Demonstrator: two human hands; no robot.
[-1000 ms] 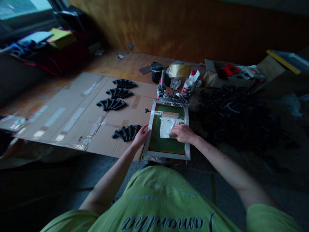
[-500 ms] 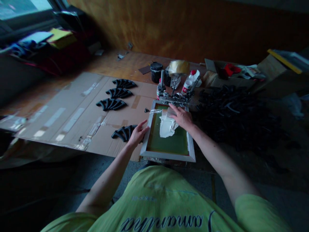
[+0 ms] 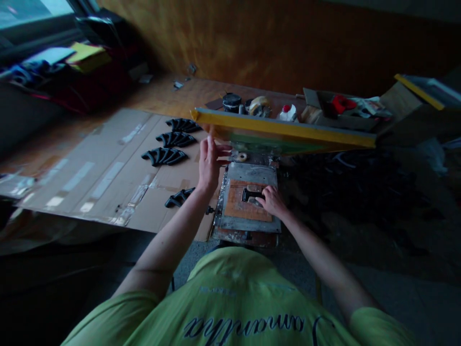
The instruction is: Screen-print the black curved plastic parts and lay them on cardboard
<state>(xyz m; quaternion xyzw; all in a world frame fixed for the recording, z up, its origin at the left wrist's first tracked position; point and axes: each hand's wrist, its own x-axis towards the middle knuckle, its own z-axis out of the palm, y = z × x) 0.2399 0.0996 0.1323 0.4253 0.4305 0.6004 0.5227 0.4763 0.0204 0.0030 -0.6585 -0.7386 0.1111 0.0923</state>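
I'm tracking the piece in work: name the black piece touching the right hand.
The lone black piece on the brown board, its end at the right hand; others lie in rows on the cardboard or in the dark heap.

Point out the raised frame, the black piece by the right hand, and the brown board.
Raised frame [image 3: 284, 127]: head view, on its yellow edge.
Black piece [image 3: 254, 194]: head view, on its middle.
Brown board [image 3: 235, 205]: head view, on its bare left part.
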